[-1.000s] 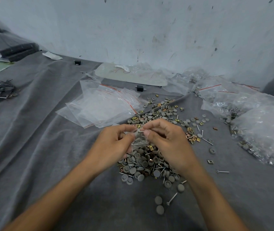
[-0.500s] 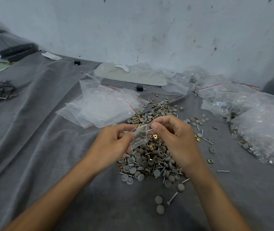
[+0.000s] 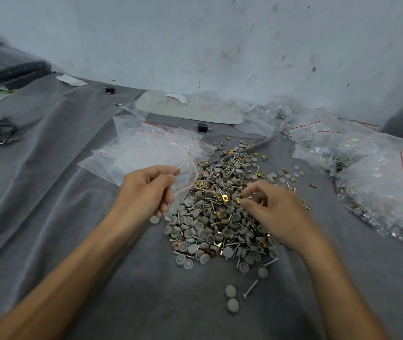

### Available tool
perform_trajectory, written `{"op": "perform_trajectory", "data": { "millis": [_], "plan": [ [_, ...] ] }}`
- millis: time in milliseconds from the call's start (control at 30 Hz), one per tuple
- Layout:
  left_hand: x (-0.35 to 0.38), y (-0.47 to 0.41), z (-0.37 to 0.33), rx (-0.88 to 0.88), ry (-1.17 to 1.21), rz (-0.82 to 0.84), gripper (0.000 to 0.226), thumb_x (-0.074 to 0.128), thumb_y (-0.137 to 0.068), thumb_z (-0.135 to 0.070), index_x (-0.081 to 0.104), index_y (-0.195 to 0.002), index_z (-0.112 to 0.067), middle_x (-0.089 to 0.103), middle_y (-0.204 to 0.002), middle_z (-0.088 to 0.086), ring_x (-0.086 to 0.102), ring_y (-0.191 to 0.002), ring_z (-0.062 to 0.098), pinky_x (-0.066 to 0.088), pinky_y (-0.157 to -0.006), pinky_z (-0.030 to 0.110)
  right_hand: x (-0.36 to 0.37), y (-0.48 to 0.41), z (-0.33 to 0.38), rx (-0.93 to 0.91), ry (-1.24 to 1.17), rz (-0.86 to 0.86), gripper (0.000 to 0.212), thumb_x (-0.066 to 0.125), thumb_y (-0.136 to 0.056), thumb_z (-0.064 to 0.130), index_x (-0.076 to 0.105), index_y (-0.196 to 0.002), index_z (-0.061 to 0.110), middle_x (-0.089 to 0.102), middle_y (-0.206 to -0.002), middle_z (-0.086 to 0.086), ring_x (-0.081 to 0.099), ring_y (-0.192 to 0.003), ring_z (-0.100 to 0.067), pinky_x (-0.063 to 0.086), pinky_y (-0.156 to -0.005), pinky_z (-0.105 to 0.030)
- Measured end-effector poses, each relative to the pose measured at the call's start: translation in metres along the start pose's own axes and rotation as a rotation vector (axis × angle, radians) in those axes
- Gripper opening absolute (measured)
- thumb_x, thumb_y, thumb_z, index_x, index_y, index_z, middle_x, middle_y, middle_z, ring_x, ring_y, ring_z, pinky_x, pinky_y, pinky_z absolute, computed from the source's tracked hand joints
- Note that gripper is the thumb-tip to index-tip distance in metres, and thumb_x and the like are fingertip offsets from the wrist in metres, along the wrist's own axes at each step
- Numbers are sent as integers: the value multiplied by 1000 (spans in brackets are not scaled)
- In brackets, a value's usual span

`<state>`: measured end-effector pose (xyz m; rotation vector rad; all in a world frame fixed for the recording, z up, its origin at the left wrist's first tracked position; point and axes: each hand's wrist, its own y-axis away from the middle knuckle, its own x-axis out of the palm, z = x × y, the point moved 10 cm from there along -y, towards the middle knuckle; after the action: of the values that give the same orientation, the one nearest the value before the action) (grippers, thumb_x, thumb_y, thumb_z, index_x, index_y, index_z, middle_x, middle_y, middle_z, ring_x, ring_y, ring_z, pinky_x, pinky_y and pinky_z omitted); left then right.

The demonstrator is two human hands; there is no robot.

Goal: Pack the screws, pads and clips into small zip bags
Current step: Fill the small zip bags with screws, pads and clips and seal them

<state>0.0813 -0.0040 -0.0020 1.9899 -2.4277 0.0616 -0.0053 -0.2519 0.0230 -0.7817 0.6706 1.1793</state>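
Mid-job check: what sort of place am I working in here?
Probably a makeshift hand-packing bench: a grey cloth-covered table against a scuffed white wall, a loose heap of grey round pads, steel screws and brass clips, and fanned clear red-striped zip bags.

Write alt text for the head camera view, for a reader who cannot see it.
A person's left hand pinches a small clear zip bag while the right hand reaches, thumb and forefinger close, into a pile of grey pads, screws and brass clips on a grey cloth. Empty zip bags lie behind the pile; filled bags sit at the right.
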Motion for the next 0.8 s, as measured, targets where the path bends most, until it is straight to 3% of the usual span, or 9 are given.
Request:
{"op": "perform_trajectory", "data": {
  "millis": [100, 233, 367, 600, 667, 800],
  "plan": [
    [2, 0, 1, 4, -21, 15, 23, 56, -99, -9, 75, -103, -20, 57, -52, 1, 47, -39, 10, 37, -36, 20, 27, 4, 12, -52, 19, 200, 11, 75, -88, 41, 67, -93, 36, 64, -89, 15, 59, -82, 1, 47, -71, -22],
    [1, 1, 0, 10, -28, 14, 22, 56, -98, -10, 75, -102, -20, 57, -52, 1, 47, -40, 10, 38, -36, 20, 43, 7, 9, -31, 168, 301, 31, 75, -85, 51, 61, -109, 38, 49, -114, 16, 51, -103, -3, 47, -91, -29],
    [2, 1, 0, 7, -39, 22, 22, 56, -99, -10, 75, -103, -21, 58, -52, 1, 48, -40, 10, 38, -36, 20, 44, 7, 8, -44, 181, 329, 29, 73, -87, 47, 60, -111, 38, 48, -119, 17, 49, -105, -4, 42, -87, -27],
    [9, 5, 0, -1, -55, 46, 21, 56, -99, -10, 73, -106, -19, 57, -52, 0, 47, -40, 9, 35, -37, 21, 35, 3, 10, -52, 204, 229, 8, 64, -93, 29, 66, -99, 35, 61, -105, 20, 56, -92, 0, 41, -72, -21],
    [12, 7, -1, 9, -71, 58, 20, 55, -100, -8, 72, -106, -18, 57, -51, 0, 47, -40, 9, 35, -36, 20, 35, 3, 9, -49, 238, 224, 10, 63, -94, 28, 67, -101, 34, 55, -106, 26, 54, -93, -1, 41, -75, -25],
    [20, 11, -3, 41, -117, 87, 21, 54, -100, -6, 69, -106, -18, 57, -49, 0, 47, -38, 9, 37, -37, 17, 39, 5, 9, -60, 296, 246, 18, 64, -93, 25, 67, -109, 32, 61, -103, 16, 57, -96, -6, 50, -83, -29]
  ]
}}
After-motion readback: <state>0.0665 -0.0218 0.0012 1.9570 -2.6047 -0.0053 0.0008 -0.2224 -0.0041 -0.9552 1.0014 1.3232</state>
